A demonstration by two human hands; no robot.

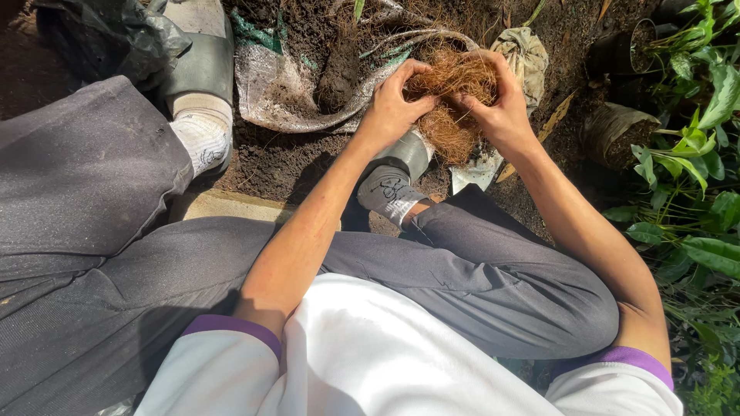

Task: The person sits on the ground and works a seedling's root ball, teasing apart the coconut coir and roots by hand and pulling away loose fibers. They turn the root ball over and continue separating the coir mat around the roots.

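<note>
Closest to you is your white shirt [362, 354] with purple sleeve edges, then your knees in dark grey trousers [493, 285]. Your left hand [393, 104] and right hand [501, 104] are both closed around one clump of brown coconut fibre [455, 100], fingers curled into it from either side, thumbs pressing near the middle. You hold the clump in the air above your grey shoe [405, 158] and the dark soil [270, 158], just in front of the open woven sack [281, 85] with soil inside.

The risks, as I judge them: the fibre is loose and dry, so if you pull the two sides apart too fast, pieces can tear off and fall on the ground or on your shoe. Thin strands may also prick your fingers. On your right, the small black nursery bags [617, 135] and green plants [694, 154] stand near your elbow; a wide movement of the right arm could knock one over.
</note>
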